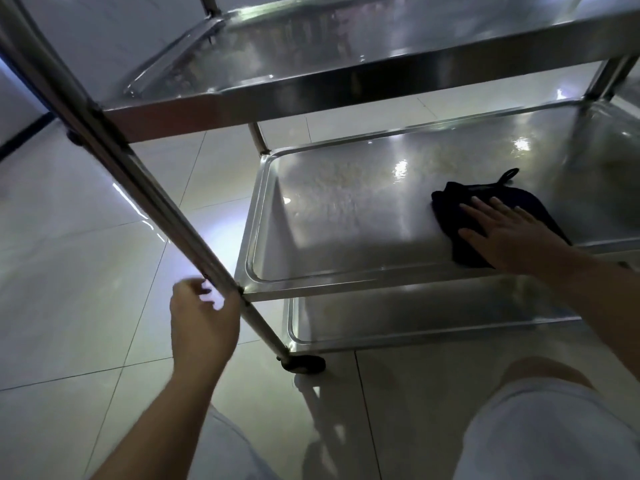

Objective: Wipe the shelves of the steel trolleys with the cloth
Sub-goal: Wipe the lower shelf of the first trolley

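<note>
1. Steel trolley (pixel 221 275): one, three shelves counted; no readable brand, label or writing.
2. Dark cloth (pixel 485 199): one, lying on the middle shelf (pixel 346 216), right of centre, loop at its far edge.
3. Right hand (pixel 512 233): flat on the cloth, fingers spread, pressing rather than gripping.
4. Left hand (pixel 202 320): loosely curled, blurred, just beside the trolley's front post, grasping nothing.
5. Pale floor tiles (pixel 86 237): beneath.

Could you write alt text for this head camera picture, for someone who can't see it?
A right hand presses a dark cloth flat on the middle shelf of a steel trolley. The left hand hangs open beside the trolley's leg, above a tiled floor.
</note>
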A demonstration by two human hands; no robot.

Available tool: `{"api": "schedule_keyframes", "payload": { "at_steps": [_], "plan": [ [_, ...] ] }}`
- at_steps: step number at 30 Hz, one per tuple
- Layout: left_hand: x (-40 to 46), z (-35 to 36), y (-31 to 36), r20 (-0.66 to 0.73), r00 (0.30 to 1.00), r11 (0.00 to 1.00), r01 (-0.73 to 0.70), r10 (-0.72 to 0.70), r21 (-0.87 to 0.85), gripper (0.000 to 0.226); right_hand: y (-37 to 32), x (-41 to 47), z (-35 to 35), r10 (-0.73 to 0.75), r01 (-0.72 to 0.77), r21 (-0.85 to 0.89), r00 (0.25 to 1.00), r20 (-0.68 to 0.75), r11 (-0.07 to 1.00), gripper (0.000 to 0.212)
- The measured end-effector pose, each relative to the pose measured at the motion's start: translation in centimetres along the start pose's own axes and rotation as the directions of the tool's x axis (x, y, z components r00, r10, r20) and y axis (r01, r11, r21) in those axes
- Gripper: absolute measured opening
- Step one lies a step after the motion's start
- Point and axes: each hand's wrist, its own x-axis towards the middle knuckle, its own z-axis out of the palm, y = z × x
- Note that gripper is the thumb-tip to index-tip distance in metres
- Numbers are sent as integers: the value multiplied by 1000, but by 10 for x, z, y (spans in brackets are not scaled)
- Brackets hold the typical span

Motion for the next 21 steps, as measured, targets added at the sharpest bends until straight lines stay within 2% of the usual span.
{"api": "schedule_keyframes", "payload": {
  "at_steps": [1,3,6,9,11,14,18,21],
  "plan": [
    [-15,6,-4,4,999,999,40,-40,-1,32,1,1,1,2,-2,8,1000,-4,1000,87],
    [-40,22,-3,100,993,998,59,-59,6,25,3,5,2,-2,2,17,1000,11,1000,83],
    [-57,49,22,288,951,991,-126,108,45,19,5,12,-2,6,-9,46,998,59,999,74],
    [-57,78,67,376,861,933,-359,342,-27,19,-4,17,-11,15,-21,110,998,53,994,79],
    [-54,101,98,424,811,899,-438,403,-16,12,-15,19,-12,8,-13,125,999,42,992,88],
    [-47,139,131,454,745,838,-545,488,-6,1,-24,19,0,13,-12,100,1000,-10,995,78],
    [-47,185,148,492,676,744,-663,549,81,30,-20,24,6,1,1,81,1000,-26,997,66],
    [-54,214,161,506,646,692,-711,571,127,36,-16,24,9,-17,21,73,998,-55,997,66]
  ]
}}
